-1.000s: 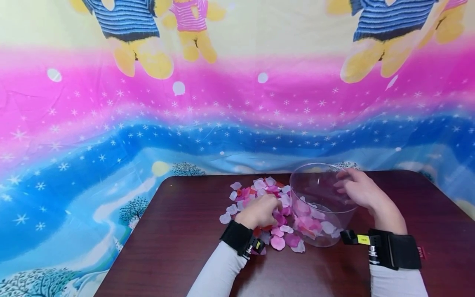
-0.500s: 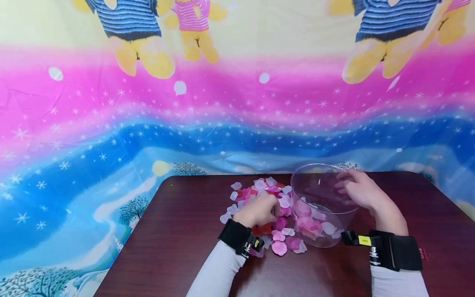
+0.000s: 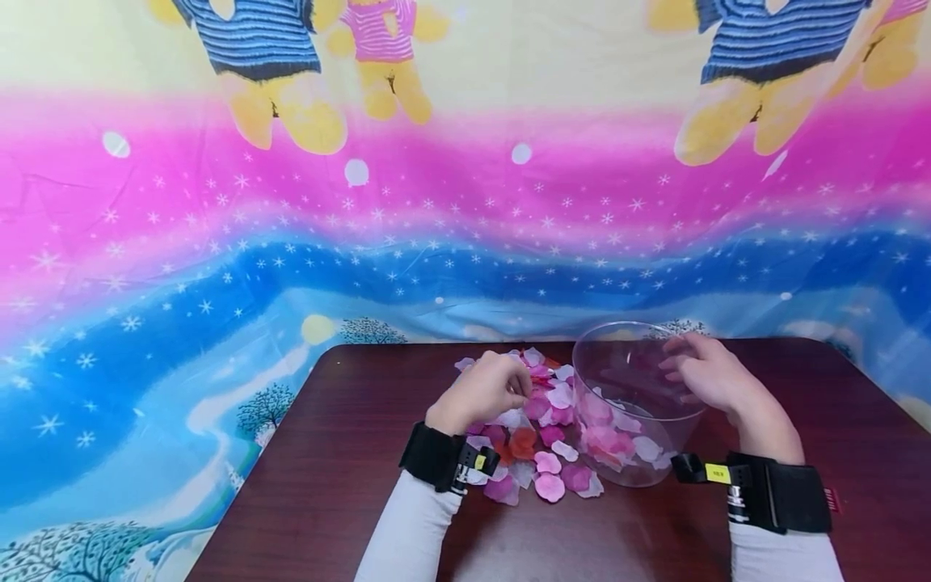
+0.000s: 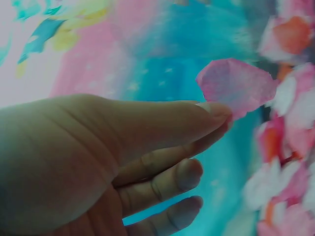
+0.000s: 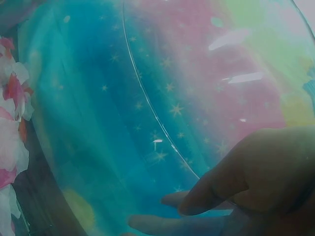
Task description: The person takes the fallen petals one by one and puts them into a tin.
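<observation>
Left wrist showed the left hand [image 4: 106, 147] pinching 1 pink petal [image 4: 236, 84] by its edge, over the petal pile [image 3: 522, 442]. The right hand [image 3: 711, 378] held the clear tub [image 3: 658, 419] by its rim, petals inside [image 3: 607, 444]. Loosening that pinch risked losing the petal; tugging the rim, tipping the tub.

- A softly wrinkled printed backdrop [image 3: 436, 178] fills the space behind the table.
- Its bands run from cream through magenta pink to blue, scattered with white snowflakes [image 3: 131, 323].
- Yellow figures [image 3: 262, 40] in striped tops, probably bears, are cut off by the upper edge.
- Dark trees [image 3: 264, 412] dot the lower part.
- The reddish-brown table [image 3: 349, 436] has rounded far corners and a pale sheen nearby.
</observation>
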The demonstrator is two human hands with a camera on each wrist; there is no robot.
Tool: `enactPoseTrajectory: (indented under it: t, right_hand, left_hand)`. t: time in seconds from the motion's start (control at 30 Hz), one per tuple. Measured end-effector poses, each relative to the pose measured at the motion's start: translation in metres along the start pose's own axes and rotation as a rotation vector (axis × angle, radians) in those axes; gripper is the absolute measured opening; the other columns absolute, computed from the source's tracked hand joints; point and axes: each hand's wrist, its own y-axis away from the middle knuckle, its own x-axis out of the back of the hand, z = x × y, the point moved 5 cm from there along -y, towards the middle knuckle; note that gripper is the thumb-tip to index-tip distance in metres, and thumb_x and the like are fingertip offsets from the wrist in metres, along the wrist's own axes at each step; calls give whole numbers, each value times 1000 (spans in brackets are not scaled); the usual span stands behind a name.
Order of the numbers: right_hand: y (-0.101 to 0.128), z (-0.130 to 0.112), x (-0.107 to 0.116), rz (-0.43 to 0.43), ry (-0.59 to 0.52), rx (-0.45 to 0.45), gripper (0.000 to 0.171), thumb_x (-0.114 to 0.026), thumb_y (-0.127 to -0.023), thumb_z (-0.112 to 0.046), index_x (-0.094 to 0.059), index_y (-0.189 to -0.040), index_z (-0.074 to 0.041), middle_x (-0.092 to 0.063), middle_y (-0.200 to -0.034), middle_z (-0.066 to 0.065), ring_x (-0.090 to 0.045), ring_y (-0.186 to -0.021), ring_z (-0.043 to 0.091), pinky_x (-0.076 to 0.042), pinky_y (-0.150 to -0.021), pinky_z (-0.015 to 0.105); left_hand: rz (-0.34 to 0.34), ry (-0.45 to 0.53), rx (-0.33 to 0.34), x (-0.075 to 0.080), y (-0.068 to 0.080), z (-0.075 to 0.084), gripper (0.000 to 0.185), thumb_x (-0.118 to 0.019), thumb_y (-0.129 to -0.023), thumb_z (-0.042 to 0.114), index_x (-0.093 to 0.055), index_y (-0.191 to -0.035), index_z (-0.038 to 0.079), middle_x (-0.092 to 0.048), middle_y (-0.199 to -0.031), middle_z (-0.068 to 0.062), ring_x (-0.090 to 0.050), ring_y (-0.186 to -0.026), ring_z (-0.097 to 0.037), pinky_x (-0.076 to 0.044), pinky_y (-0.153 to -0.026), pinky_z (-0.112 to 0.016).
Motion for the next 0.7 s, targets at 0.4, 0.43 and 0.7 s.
enactPoseTrajectory:
  t: [0.4,0.43,0.7]
  right_hand:
    - [1,2,1,3,-22,8,42,-28,-106,-5,-34,-141,16,-49,-135,43,-54,-123,55,-59,-83,50]
    - [1,2,1,3,-22,6,42,-27,-105,-5,-33,-141,16,-49,-136,43,-54,-124,56,-59,-83,50]
    - [0,1,0,-5,-17,0,43,-26,-105,-5,-32,-142,16,-48,-137,43,-53,-124,56,-59,-83,50]
  left_hand:
    - [260,0,-67,51,23,16,6,-75,-94,10,-79,-98,14,-71,-88,6,-61,-76,-6,-50,-69,-23]
    - [288,-6,-77,53,24,19,6,-75,-94,11,-79,-98,14,-71,-87,7,-60,-73,-6,-49,-67,-23]
    - [559,-37,-220,60,28,49,6,-76,-94,12,-78,-98,16,-73,-90,6,-55,-67,-6,-43,-62,-22]
